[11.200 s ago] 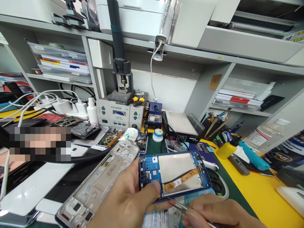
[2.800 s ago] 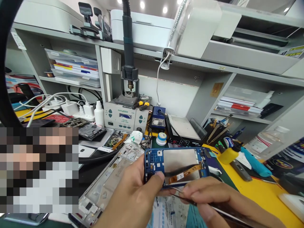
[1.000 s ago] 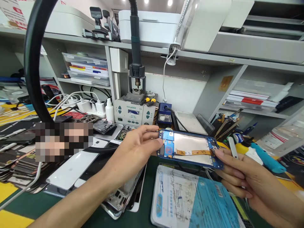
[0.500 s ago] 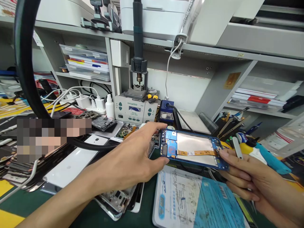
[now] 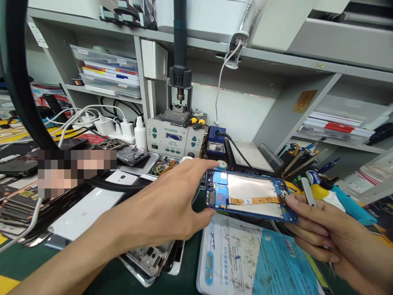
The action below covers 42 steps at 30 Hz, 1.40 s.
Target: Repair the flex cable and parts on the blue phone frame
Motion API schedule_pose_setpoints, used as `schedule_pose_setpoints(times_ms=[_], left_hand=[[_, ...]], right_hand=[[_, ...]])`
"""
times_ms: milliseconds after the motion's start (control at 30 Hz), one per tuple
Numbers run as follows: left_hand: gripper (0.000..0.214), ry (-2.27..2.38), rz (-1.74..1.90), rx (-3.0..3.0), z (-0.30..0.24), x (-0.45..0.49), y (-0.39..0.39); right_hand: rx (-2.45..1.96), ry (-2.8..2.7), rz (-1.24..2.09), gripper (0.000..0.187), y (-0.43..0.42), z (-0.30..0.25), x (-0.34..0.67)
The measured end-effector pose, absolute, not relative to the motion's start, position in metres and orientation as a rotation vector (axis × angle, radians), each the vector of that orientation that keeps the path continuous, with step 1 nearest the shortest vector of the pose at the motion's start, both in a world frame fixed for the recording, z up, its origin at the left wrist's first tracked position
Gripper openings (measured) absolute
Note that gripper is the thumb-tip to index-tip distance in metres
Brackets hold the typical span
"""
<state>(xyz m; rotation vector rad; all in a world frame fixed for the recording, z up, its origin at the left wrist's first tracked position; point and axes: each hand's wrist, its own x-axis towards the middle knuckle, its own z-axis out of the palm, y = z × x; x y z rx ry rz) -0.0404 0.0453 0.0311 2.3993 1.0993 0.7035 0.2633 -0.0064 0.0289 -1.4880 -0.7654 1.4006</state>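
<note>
Free: mat (image 5: pixel 189 262) between phones (image 5: pixel 150 256) and tin (image 5: pixel 236 254) | Obstacles: blue frame (image 5: pixel 252 187), black hose (image 5: pixel 22 86)

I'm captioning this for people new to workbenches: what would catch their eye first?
Probably the opened blue phone right of centre, an orange flex cable across it, held in the right hand, the left hand spread at its other end. Nearer us lies a blue-and-white case, while a grey rework station stands at the back.

Phone-repair workshop: rework station (image 5: pixel 175 138), opened blue phone (image 5: pixel 250 189), stripped phone frame (image 5: pixel 151 258), upright tweezers (image 5: pixel 297 163)
</note>
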Motion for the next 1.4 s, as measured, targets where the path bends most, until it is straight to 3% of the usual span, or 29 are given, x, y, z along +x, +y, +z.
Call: schedule_pose_setpoints(times_ms=[767,1400], left_hand=[[0.071,1.091,0.620,2.512,0.024,-0.039,0.047],[0.064,1.199,0.454,2.642,0.012,-0.023,0.039]], right_hand=[[-1.609,-0.951,1.148,0.064,-0.001,0.024,0.259],[-1.944,-1.497,0.964,0.026,-0.001,0.025,0.277]])
